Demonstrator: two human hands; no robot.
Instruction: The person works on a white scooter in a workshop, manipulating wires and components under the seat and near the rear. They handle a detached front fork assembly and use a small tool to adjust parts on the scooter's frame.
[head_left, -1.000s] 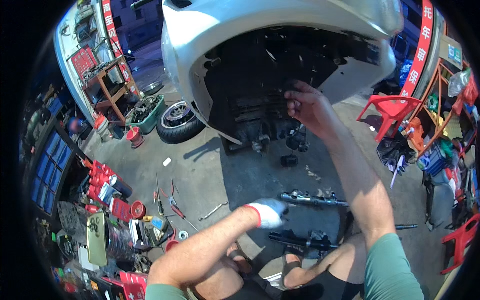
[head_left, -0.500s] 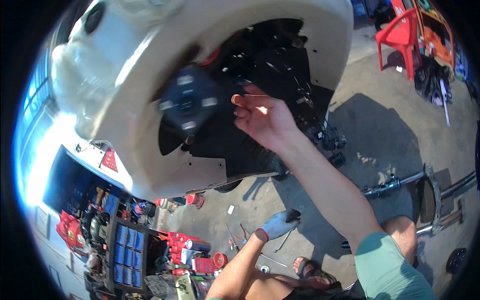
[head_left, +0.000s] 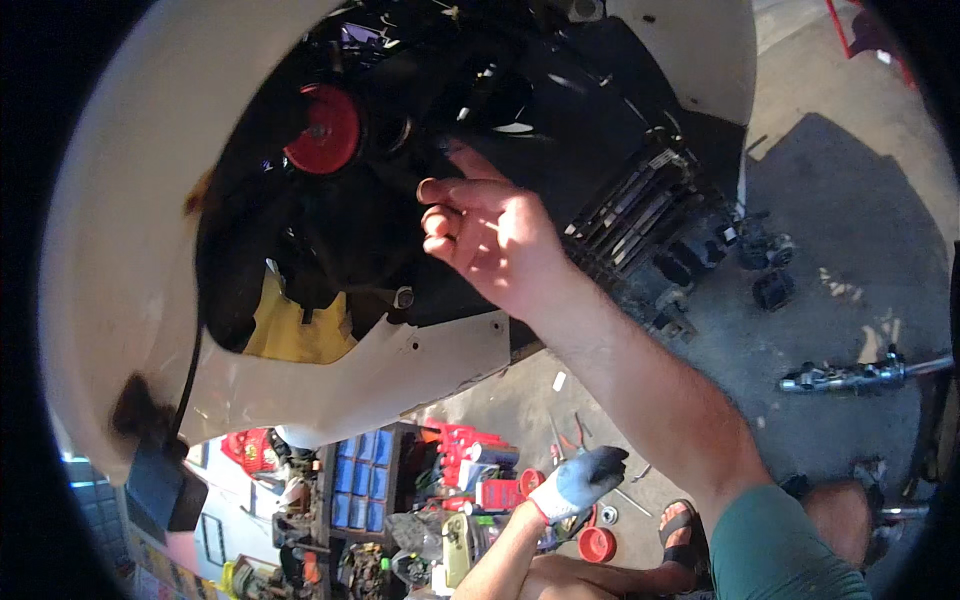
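Observation:
My right hand (head_left: 485,230), bare, reaches up inside the dark front cavity of a white vehicle body (head_left: 130,250). Its fingers are apart and bent, the upper fingertip lost in shadow, so any contact there is unclear. Left of it are a red disc (head_left: 320,125) and, lower, a yellow piece (head_left: 300,330); to its right is a finned black radiator-like part (head_left: 625,210). Low in the view, my left hand (head_left: 580,480), in a white-and-blue glove with dark fingers, is curled over the tools; what it holds, if anything, cannot be made out. A dark plate (head_left: 165,480) hangs at lower left.
A chrome fork leg (head_left: 845,375) lies on the concrete floor at right, under a shadow. Behind my left hand are a rack of blue bins (head_left: 360,480), red cases (head_left: 460,450), a red tub (head_left: 597,543) and scattered hand tools (head_left: 565,430). Red chair legs (head_left: 850,30) show at upper right.
My view has swung left and closer into the cavity, bringing the red disc and yellow piece into clear sight. My right hand has reached further in; my left hand stays low.

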